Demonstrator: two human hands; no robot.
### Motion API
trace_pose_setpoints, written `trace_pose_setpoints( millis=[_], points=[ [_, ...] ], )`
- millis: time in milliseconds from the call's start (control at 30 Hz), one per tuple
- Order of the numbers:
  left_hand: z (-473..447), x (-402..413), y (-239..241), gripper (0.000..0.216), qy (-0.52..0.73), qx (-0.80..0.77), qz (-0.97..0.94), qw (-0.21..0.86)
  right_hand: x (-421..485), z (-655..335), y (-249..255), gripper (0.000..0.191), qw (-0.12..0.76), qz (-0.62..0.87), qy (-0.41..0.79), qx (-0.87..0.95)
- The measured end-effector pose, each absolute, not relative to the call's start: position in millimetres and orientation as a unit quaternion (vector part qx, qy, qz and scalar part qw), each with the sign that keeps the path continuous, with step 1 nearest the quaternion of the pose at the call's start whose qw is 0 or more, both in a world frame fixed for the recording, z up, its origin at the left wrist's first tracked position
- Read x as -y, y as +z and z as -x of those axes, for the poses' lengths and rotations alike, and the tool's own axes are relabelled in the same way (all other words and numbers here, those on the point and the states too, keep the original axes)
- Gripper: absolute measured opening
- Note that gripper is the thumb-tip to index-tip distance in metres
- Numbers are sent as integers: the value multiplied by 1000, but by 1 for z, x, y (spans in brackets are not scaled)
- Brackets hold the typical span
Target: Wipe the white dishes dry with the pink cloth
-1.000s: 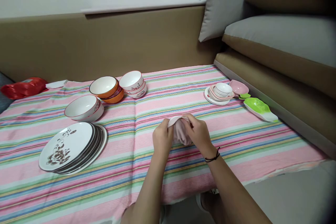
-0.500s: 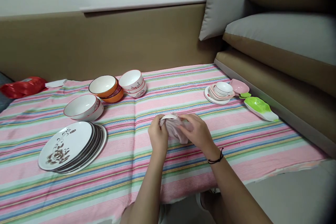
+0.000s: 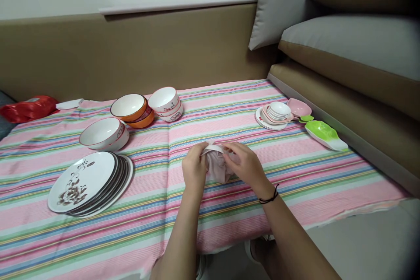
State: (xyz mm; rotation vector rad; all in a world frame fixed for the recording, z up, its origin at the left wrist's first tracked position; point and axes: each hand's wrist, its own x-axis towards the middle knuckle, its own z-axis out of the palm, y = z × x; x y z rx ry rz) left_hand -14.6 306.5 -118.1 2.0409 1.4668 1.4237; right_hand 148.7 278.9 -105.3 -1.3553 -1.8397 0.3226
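My left hand [image 3: 193, 168] is closed on the left side of a small white dish [image 3: 215, 148]; only its pale curved rim shows. From the rim hangs a crumpled light pink cloth [image 3: 217, 169], which hides most of the dish. My right hand [image 3: 246, 164], a dark cord on its wrist, pinches the cloth at the dish's right side. Both hands are above the front middle of a striped tablecloth [image 3: 210, 210].
At left are a stack of flower-patterned plates [image 3: 82, 183], white bowls [image 3: 103, 134], orange bowls [image 3: 131, 109] and a red bundle [image 3: 31, 108]. At right are stacked small white dishes [image 3: 278, 110], a pink dish [image 3: 299, 107] and a green dish [image 3: 323, 133], beside cushions [image 3: 354, 43].
My left hand has shifted slightly left and the dish has turned a little, so more of its rim shows. The cloth now hangs more directly below it.
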Motion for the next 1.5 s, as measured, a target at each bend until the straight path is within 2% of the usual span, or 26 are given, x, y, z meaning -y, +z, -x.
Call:
trace_pose_setpoints(
  millis=[100,200,333,433,533,667,733,833,900,933,1100,1267,1367,1500],
  points=[
    [16,-307,-118,27,461,-487,-728,144,-280,-147,-109,18,348,541,147,751],
    [16,-308,-116,25,475,-482,-718,165,-282,-149,-114,28,337,583,160,721],
    [21,-310,-110,20,555,-497,-646,164,-287,-158,-118,38,459,629,234,582],
    [30,-312,-108,21,629,-517,-564,135,-291,-168,-119,35,564,626,325,430],
    [39,-314,-109,28,627,-561,-531,101,-294,-175,-118,31,612,597,403,326],
    [36,-315,-114,27,557,-619,-548,85,-292,-171,-116,34,598,576,451,328],
    [27,-314,-115,29,538,-574,-602,138,-290,-165,-113,35,582,561,470,353],
    [7,-310,-116,61,473,-450,-701,286,-287,-157,-109,36,560,524,502,400],
    [-5,-306,-116,83,441,-410,-730,323,-286,-154,-107,36,546,499,524,422],
    [-9,-304,-115,87,442,-408,-733,317,-286,-153,-106,37,542,492,530,428],
    [-16,-296,-110,77,498,-425,-716,241,-286,-155,-105,39,529,493,494,483],
    [-14,-294,-109,67,480,-405,-758,174,-285,-148,-107,29,489,492,492,525],
    [-15,-294,-111,66,469,-391,-775,162,-285,-142,-111,35,501,506,487,506],
    [-16,-296,-114,63,467,-375,-789,136,-286,-139,-114,35,522,507,472,498]
  ],
)
